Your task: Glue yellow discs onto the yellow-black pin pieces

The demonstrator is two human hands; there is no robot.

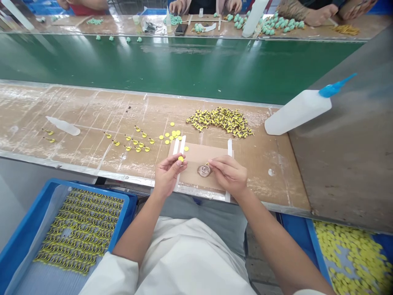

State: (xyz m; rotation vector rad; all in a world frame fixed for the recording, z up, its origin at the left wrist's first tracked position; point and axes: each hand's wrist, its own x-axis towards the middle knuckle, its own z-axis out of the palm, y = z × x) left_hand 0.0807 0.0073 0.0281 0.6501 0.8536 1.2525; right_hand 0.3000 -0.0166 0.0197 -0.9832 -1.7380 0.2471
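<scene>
Between thumb and fingertips of my left hand point(168, 173) is a small yellow disc point(181, 159). My right hand point(229, 173) pinches a small yellow piece point(208, 163), mostly covered by the fingertips, at the upper edge of a round glossy clear patch point(204, 171). Both hands are over a cardboard sheet point(196, 155) held by white tape strips. Loose yellow discs point(174, 133) lie beyond my left hand. A heap of small yellow-and-black pieces point(221, 121) is beyond the sheet. Several discs with dark pieces attached point(135, 141) lie to the left.
A white squeeze bottle point(297, 112) with a blue nozzle leans by the right-hand panel. A blue tray point(121, 217) of rowed pieces is lower left; a bin of yellow discs point(353, 250) is lower right. Past the green belt point(184, 61), other people's hands work among mint-green pieces.
</scene>
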